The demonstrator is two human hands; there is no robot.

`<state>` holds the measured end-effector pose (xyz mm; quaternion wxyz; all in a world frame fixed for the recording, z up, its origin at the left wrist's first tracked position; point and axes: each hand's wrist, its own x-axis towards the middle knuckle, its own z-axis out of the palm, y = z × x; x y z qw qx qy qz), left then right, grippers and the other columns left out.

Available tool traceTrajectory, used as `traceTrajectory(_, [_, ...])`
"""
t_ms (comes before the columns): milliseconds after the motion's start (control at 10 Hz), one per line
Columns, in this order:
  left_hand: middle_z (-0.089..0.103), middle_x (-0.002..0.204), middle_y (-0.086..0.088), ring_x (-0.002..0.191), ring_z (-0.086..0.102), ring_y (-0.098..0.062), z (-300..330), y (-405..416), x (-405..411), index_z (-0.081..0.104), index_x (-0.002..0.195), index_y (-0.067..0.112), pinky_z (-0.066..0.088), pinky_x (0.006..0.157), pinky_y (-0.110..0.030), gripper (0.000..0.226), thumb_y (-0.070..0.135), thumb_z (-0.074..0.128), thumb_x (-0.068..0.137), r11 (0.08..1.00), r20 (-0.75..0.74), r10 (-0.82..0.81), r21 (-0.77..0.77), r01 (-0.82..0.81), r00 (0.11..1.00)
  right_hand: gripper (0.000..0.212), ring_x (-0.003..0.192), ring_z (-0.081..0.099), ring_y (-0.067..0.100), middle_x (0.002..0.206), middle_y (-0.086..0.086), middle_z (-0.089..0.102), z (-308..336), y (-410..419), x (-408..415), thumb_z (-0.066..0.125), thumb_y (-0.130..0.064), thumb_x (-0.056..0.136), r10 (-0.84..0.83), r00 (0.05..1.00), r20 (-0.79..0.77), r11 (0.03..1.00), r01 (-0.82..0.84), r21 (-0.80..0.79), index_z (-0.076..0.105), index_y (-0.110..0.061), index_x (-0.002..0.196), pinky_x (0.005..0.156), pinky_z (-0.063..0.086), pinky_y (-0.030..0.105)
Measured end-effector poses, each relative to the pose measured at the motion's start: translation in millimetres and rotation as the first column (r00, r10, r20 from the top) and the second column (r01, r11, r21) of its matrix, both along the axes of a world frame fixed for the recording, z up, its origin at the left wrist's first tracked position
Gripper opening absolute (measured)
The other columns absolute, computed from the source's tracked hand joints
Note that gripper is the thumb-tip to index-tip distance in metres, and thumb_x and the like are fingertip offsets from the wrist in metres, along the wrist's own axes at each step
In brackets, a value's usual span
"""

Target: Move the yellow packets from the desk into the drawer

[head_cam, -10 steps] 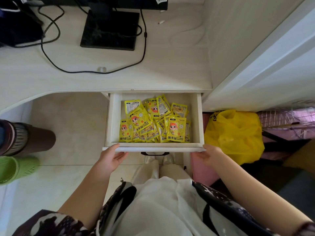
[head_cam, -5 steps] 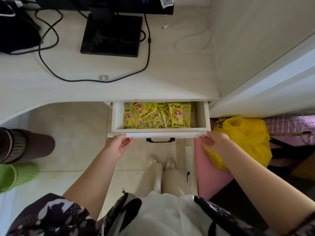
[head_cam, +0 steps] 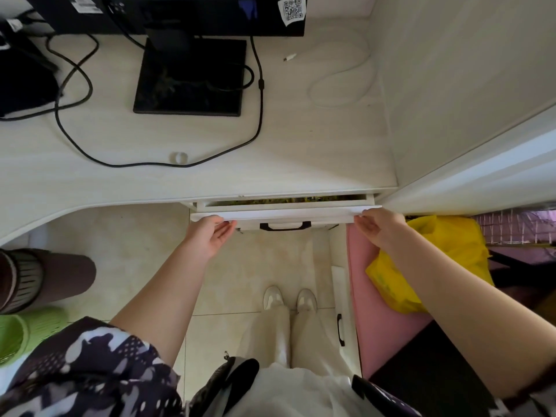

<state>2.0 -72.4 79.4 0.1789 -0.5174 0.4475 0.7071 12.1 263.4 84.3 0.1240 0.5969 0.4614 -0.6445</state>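
The white drawer (head_cam: 285,216) under the desk edge is pushed almost fully in, with a black handle on its front. Through the narrow gap at its top only a thin strip of the yellow packets (head_cam: 288,200) shows in shadow. My left hand (head_cam: 210,234) presses with straight fingers against the left end of the drawer front. My right hand (head_cam: 377,228) presses the right end the same way. No yellow packets lie on the desk top (head_cam: 301,145).
A black monitor stand (head_cam: 189,76) and black cables (head_cam: 78,145) sit on the desk, with a white cable (head_cam: 343,82) at the right. A yellow plastic bag (head_cam: 445,260) lies on a pink surface to my right. Brown and green bins (head_cam: 33,278) stand at left.
Both hands have pushed the drawer inward under the desk. It went from wide open with the packets in full view to nearly closed.
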Motion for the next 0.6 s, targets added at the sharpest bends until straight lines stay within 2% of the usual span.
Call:
traceTrajectory(100, [0.059, 0.102, -0.023, 0.089, 0.066, -0.031, 1, 0, -8, 0.052, 0.088, 0.000, 0.052, 0.094, -0.040, 0.009, -0.006, 0.047, 0.093, 0.995, -0.030, -0.099, 0.023, 0.100, 0.995, 0.019, 0.089, 0.066, 0.025, 0.109, 0.021, 0.062, 5, -9, -6, 0.058, 0.009, 0.087, 0.011, 0.998, -0.055, 1.000, -0.011, -0.005, 0.055, 0.006, 0.105, 0.070, 0.059, 0.031])
traceTrajectory(200, [0.059, 0.115, -0.017, 0.095, 0.066, -0.030, 3, 1, -14, 0.053, 0.093, 0.003, 0.052, 0.092, -0.039, 0.005, -0.001, 0.052, 0.093, 0.981, -0.052, -0.189, 0.039, 0.191, 0.981, 0.022, 0.098, 0.065, 0.029, 0.109, 0.021, 0.059, 6, -14, -9, 0.056, 0.012, 0.085, 0.020, 0.994, -0.106, 0.999, -0.024, -0.030, 0.053, 0.003, 0.105, 0.079, 0.058, 0.034])
traceTrajectory(300, [0.057, 0.129, -0.012, 0.100, 0.066, -0.029, 4, -1, -17, 0.053, 0.107, 0.005, 0.054, 0.087, -0.037, 0.014, 0.002, 0.055, 0.093, 0.971, -0.059, -0.233, 0.040, 0.235, 0.971, 0.035, 0.099, 0.063, 0.029, 0.102, 0.017, 0.058, 6, -13, -13, 0.053, 0.014, 0.087, 0.038, 0.989, -0.143, 0.997, -0.046, -0.054, 0.051, 0.000, 0.118, 0.089, 0.055, 0.040])
traceTrajectory(400, [0.056, 0.134, -0.011, 0.099, 0.067, -0.029, 9, -1, -15, 0.037, 0.139, 0.010, 0.055, 0.081, -0.037, 0.051, 0.003, 0.057, 0.092, 0.962, -0.076, -0.269, 0.028, 0.271, 0.960, 0.035, 0.094, 0.055, 0.025, 0.097, 0.012, 0.056, 11, -14, -14, 0.051, 0.014, 0.087, 0.067, 0.980, -0.188, 0.994, -0.082, -0.073, 0.052, -0.008, 0.114, 0.092, 0.052, 0.041])
traceTrajectory(500, [0.056, 0.134, -0.011, 0.099, 0.067, -0.030, 15, 4, -5, 0.017, 0.152, 0.022, 0.053, 0.086, -0.038, 0.073, 0.004, 0.056, 0.092, 0.950, -0.102, -0.312, -0.005, 0.314, 0.944, 0.021, 0.093, 0.052, 0.024, 0.093, 0.010, 0.053, 14, -14, -8, 0.052, 0.013, 0.087, 0.105, 0.972, -0.210, 0.991, -0.120, -0.060, 0.051, -0.006, 0.095, 0.090, 0.052, 0.040])
traceTrajectory(600, [0.056, 0.133, -0.014, 0.093, 0.068, -0.029, 18, 8, 10, 0.024, 0.150, 0.017, 0.054, 0.083, -0.036, 0.072, 0.002, 0.060, 0.089, 0.935, -0.093, -0.350, -0.089, 0.343, 0.932, 0.023, 0.089, 0.056, 0.025, 0.094, 0.013, 0.054, 12, -11, 4, 0.056, 0.009, 0.087, 0.174, 0.968, -0.182, 0.984, -0.179, -0.010, 0.050, -0.005, 0.104, 0.081, 0.054, 0.036])
